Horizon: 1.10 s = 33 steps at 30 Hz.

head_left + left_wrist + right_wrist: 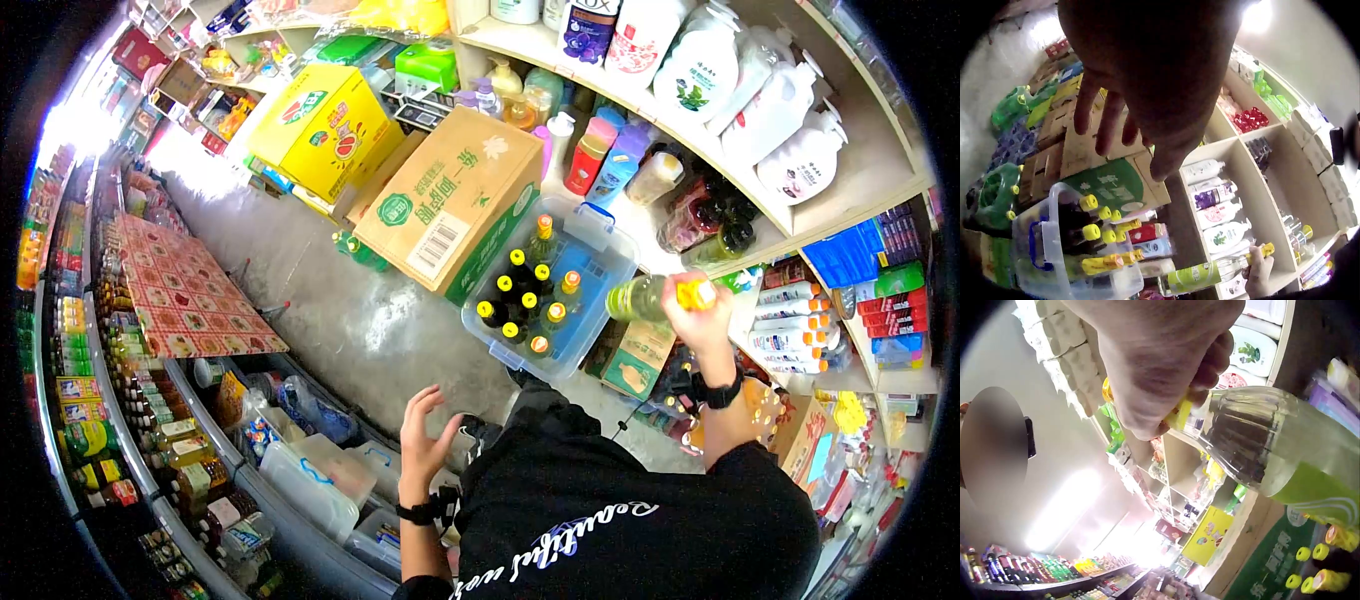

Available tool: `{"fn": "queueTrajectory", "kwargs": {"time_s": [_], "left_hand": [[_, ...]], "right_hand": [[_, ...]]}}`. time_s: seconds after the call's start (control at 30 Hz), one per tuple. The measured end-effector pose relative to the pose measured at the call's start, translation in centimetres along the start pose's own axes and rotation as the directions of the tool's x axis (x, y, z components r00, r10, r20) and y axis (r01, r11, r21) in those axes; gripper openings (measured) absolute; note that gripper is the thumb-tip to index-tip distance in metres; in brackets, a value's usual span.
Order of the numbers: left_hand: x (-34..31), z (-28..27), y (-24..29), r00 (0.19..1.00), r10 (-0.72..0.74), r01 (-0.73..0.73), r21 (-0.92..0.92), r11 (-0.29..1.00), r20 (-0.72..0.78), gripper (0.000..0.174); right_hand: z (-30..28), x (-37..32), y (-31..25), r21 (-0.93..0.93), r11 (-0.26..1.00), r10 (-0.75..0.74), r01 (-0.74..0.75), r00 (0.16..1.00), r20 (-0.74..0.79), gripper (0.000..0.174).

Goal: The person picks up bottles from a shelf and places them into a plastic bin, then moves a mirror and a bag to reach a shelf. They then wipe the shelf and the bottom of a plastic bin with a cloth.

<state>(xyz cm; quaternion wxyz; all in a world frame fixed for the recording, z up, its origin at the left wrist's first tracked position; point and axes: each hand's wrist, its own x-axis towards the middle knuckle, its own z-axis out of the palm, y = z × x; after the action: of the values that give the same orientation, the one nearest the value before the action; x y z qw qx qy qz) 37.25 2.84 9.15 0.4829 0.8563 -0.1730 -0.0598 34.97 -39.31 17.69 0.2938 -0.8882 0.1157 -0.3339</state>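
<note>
Right hand [695, 318]: fingers curled tight round the neck of a yellow-capped clear bottle with a green label [637, 298]. Bottle hangs in the air, tipped well over, base toward a see-through plastic bin with blue handles [598, 250], on the bin's shelf side.

Left hand [427, 440]: holds nothing, fingers and thumb apart, over the floor side.

In the bin: a cluster of upright yellow-capped bottles [530, 300], some dark, some clear, caps close together. Bare bin floor shows on the shelf side of the cluster. A large brown-and-green cardboard box [450, 195] stands beside the bin; opposite, a pale shelf unit [790, 235] carries white pump bottles [700, 60].

Step in hand, as I judge it: carrying one bottle by its neck; direction of travel can't be told. Handling notes: a neck hold likely lets the heavy end swing, so turn the wrist until the base points down, and bring the idle hand under or round the body. Lift clear of the bin rim and the shelf front. Near the cluster, use the bare patch, keep bottle vertical, move slowly; a tilted base could knock the caps. Whether the bottle is full: can't tell.
</note>
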Motion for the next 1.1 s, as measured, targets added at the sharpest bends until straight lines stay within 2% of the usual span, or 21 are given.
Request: {"fn": "queueTrajectory", "kwargs": {"time_s": [0.13,0.17,0.27,0.3,0.4,0.43,0.47,0.5,0.53,0.6,0.7,0.8,0.97,1.1], "left_hand": [[-1.4,-1.0,-0.8,0.994,-0.064,0.064,0.005,0.998,-0.09,0.038],[-1.7,-1.2,-0.9,0.99,-0.085,0.087,0.011,0.996,-0.111,0.038],[-2.9,-1.5,-1.6,0.978,-0.118,0.124,0.024,0.992,-0.171,0.036],[-3.3,-1.5,-1.7,0.974,-0.123,0.129,0.022,0.991,-0.189,0.035],[-3.9,-1.4,-0.9,0.957,-0.171,0.181,0.02,0.983,-0.235,0.028],[-4.4,-1.5,-0.9,0.954,-0.186,0.199,0.031,0.979,-0.236,0.026],[-4.9,-1.4,-1.1,0.951,-0.202,0.218,0.044,0.975,-0.233,0.025],[-5.4,-1.1,-1.4,0.936,-0.237,0.25,0.015,0.968,-0.26,0.022],[-5.5,-1.1,-0.8,0.945,-0.199,0.226,0.078,0.971,-0.26,0.021],[-6.1,-0.4,-0.8,0.889,-0.356,0.34,-0.105,0.935,-0.287,0.02],[-6.2,0.1,0.3,0.856,-0.426,0.4,-0.147,0.905,-0.294,0.013],[-6.6,0.1,-0.4,0.895,-0.301,0.314,-0.014,0.949,-0.329,0.01],[-6.4,0.6,-0.4,0.875,-0.325,0.343,-0.014,0.939,-0.359,0.007],[-6.2,0.6,0.2,0.886,-0.31,0.333,0.009,0.943,-0.346,0.007]], "right_hand": [[3.3,3.3,3.4,-0.129,0.988,-0.087,0.082,0.996,-0.03,0.018],[4.6,3.8,4.8,-0.149,0.987,-0.069,0.061,0.997,-0.045,0.024],[7.6,5.1,7.4,-0.26,0.965,0.03,-0.011,0.997,0.071,0.032],[8.8,5.4,8.2,-0.268,0.961,0.102,-0.07,0.989,0.11,0.037],[12.5,5.3,11.0,-0.241,0.963,0.167,-0.117,0.966,0.199,0.037],[13.5,5.5,11.6,-0.197,0.971,0.184,-0.135,0.948,0.259,0.036],[14.4,5.4,12.0,-0.243,0.95,0.264,-0.196,0.919,0.292,0.036],[15.7,5.3,13.1,-0.26,0.946,0.277,-0.195,0.904,0.327,0.036],[16.5,5.3,13.7,-0.28,0.94,0.292,-0.194,0.884,0.366,0.037],[17.8,5.1,14.0,-0.3,0.928,0.334,-0.219,0.846,0.415,0.038],[19.6,4.6,15.5,-0.314,0.925,0.353,-0.214,0.79,0.502,0.038],[21.5,4.0,16.9,-0.348,0.913,0.382,-0.212,0.742,0.551,0.037],[22.5,3.2,16.7,-0.315,0.916,0.39,-0.248,0.732,0.558,0.036],[22.6,2.9,16.1,-0.309,0.911,0.41,-0.273,0.685,0.602,0.035]]}}
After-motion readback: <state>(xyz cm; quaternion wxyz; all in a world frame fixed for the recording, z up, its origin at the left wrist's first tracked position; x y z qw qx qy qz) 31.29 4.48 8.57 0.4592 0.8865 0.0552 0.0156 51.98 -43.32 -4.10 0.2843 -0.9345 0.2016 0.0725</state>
